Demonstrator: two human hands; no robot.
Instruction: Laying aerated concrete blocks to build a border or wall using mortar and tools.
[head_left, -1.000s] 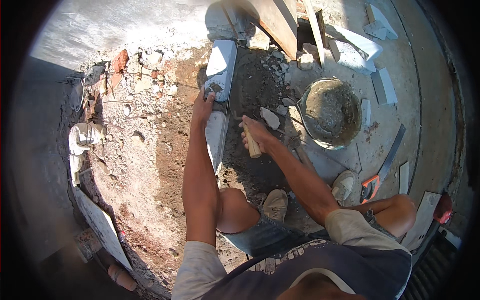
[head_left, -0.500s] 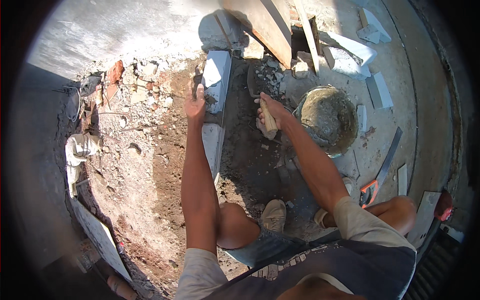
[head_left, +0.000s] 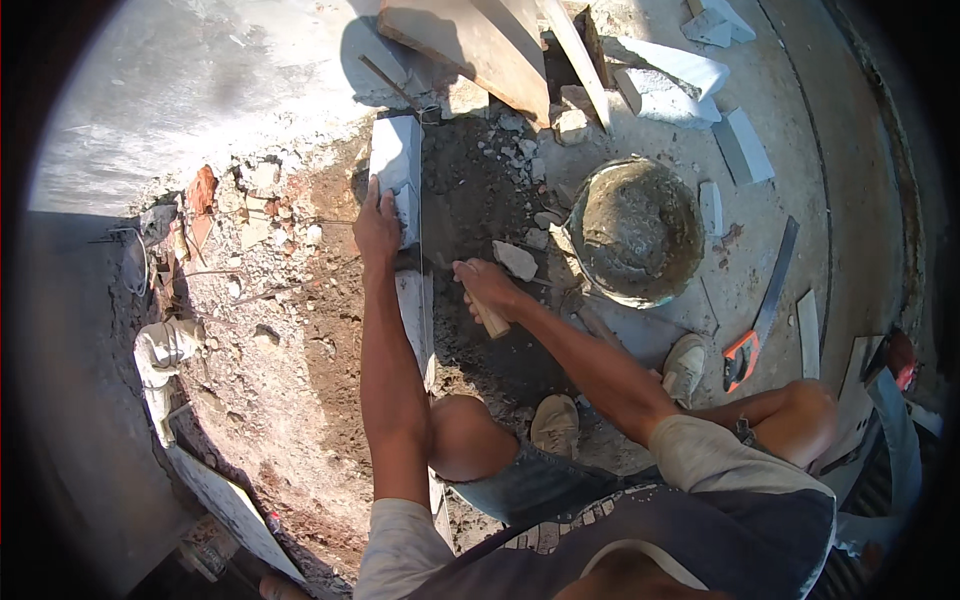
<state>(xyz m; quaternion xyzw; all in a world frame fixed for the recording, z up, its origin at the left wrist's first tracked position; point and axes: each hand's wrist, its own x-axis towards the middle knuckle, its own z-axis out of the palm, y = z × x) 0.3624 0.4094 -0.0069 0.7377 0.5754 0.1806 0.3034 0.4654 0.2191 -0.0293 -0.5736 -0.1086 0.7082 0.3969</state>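
My left hand (head_left: 376, 228) lies along the left side of a white block (head_left: 397, 150), fingers stretched forward and thumb near its top face. My right hand (head_left: 484, 284) is closed around a trowel by its wooden handle (head_left: 493, 321). The trowel's blade points left toward the dark gap at the block's near end; in the shade its outline is hard to make out. A second white block (head_left: 411, 300) continues the row nearer to me, partly behind my left forearm. A taut string (head_left: 421, 190) runs along the row's right edge.
To the right stands a bucket (head_left: 577, 262) of grey mortar (head_left: 640, 225). A stone chunk (head_left: 515, 260) lies near my right hand. Farther right are a handsaw (head_left: 741, 358) and a cut block (head_left: 743, 147). Boards (head_left: 460, 50) lean at the back; rubble (head_left: 265, 205) covers the left ground.
My right hand has brought the trowel nearer and left, to the block's near end. My left hand has moved from spread fingers beside the block to contact with it. The view has shifted.
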